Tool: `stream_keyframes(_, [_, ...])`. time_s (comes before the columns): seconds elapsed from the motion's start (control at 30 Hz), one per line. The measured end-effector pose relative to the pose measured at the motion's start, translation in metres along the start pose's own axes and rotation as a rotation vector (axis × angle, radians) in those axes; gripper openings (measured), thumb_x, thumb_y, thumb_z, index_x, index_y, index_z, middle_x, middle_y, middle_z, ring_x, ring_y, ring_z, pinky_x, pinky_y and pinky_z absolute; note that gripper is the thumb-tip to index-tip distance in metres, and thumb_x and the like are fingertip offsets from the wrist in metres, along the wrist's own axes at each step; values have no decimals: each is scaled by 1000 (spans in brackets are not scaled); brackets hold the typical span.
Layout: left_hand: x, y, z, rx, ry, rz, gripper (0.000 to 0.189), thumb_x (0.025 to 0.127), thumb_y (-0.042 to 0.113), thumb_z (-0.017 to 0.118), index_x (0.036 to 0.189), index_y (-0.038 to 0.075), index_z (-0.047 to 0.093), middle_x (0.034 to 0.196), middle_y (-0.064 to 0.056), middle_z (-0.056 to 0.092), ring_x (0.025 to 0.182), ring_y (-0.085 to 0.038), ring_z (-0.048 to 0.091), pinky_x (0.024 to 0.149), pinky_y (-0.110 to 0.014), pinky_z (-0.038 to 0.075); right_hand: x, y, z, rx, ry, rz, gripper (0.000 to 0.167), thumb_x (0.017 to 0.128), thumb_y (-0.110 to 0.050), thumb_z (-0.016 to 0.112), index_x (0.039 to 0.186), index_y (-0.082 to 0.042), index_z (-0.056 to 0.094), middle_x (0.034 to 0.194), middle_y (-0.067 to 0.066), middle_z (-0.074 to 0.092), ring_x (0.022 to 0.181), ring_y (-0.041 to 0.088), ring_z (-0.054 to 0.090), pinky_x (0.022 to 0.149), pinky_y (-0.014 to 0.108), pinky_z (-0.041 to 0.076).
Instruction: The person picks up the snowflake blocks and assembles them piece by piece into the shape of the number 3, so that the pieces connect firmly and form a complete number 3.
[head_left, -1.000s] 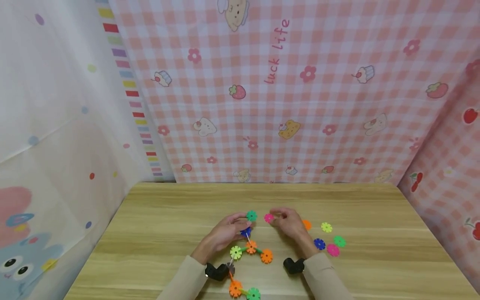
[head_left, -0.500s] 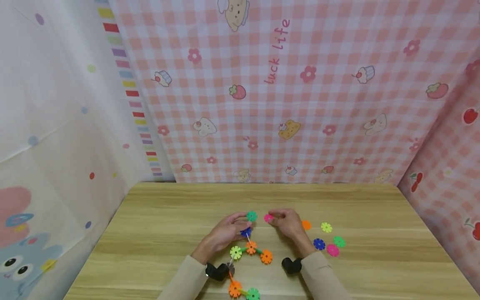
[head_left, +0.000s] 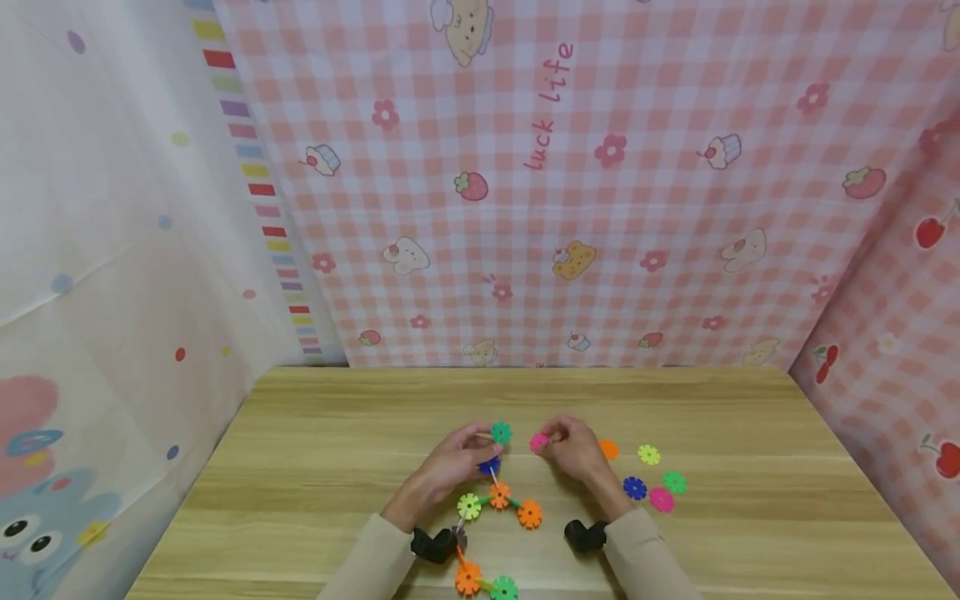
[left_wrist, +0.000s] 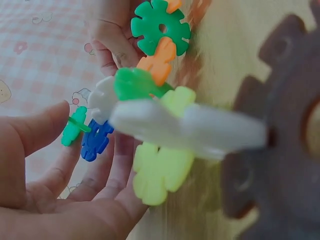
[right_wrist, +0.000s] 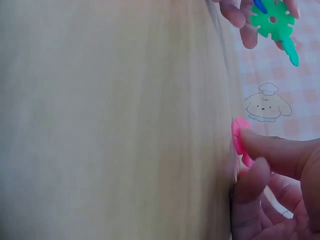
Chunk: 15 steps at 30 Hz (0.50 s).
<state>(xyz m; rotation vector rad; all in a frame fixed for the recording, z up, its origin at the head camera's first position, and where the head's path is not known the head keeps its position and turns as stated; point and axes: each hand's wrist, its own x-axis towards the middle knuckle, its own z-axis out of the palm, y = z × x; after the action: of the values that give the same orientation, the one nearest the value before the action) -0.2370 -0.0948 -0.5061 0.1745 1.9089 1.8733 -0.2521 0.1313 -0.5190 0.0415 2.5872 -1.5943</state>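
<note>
My left hand (head_left: 453, 458) holds the upper end of a chain of interlocking snowflake discs, its thumb and fingers around the blue disc (left_wrist: 97, 140) and the teal-green disc (left_wrist: 74, 126). From there the chain runs toward me through an orange disc (head_left: 499, 496), a yellow-green disc (head_left: 469, 506) and a dark grey disc (left_wrist: 295, 125). A side branch ends in another orange disc (head_left: 529, 514). Across a small gap, my right hand (head_left: 576, 450) pinches a loose pink disc (right_wrist: 241, 136) between thumb and finger, close over the table.
Several loose discs lie right of my right hand, among them an orange disc (head_left: 609, 450), a yellow disc (head_left: 648, 455), a blue disc (head_left: 634, 488) and a second pink disc (head_left: 662, 500). The chain's near end, a green disc (head_left: 505, 588), reaches the bottom of the head view.
The pink disc in my right hand has shifted slightly toward me and turned a little. My left hand keeps its hold on the chain. The head view has swung very slightly.
</note>
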Motion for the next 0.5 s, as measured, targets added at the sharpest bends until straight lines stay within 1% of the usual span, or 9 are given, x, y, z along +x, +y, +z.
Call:
stream_keyframes(0.13, [-1, 0, -1, 59, 10, 9, 43, 99, 17, 60, 138, 3, 48, 126, -19, 57, 100, -22, 63, 86, -41, 57, -2, 1, -1, 95, -26, 13, 12, 86, 6, 66, 96, -1, 64, 78, 9, 62, 57, 16, 54, 50, 27, 46])
stream_keyframes(0.23, [-1, 0, -2, 97, 13, 21, 45, 99, 16, 61, 141, 7, 48, 125, -19, 59, 100, -23, 63, 85, -39, 57, -3, 0, -1, 195, -59, 21, 16, 90, 9, 61, 104, 4, 64, 81, 12, 66, 58, 18, 60, 52, 30, 53])
stream_keyframes(0.33, [0, 1, -3, 115, 5, 51, 50, 98, 15, 61, 146, 10, 45, 125, -21, 60, 101, -24, 64, 84, -39, 57, -3, -4, 0, 294, -89, 41, 26, 92, 8, 59, 117, 6, 64, 88, 16, 69, 65, 22, 67, 62, 34, 59])
stream_keyframes(0.4, [0, 1, -4, 115, 4, 63, 53, 98, 15, 62, 147, 11, 44, 124, -21, 61, 100, -24, 65, 83, -38, 57, -4, -7, 0, 345, -112, 42, 31, 93, 7, 58, 124, 8, 62, 93, 19, 71, 72, 25, 70, 69, 37, 60])
stream_keyframes(0.5, [0, 2, -5, 116, 5, 77, 54, 97, 15, 63, 147, 10, 44, 123, -22, 62, 97, -23, 65, 82, -38, 57, -3, -12, 0, 394, -135, 40, 34, 94, 6, 57, 128, 9, 59, 101, 22, 71, 82, 27, 72, 77, 37, 60])
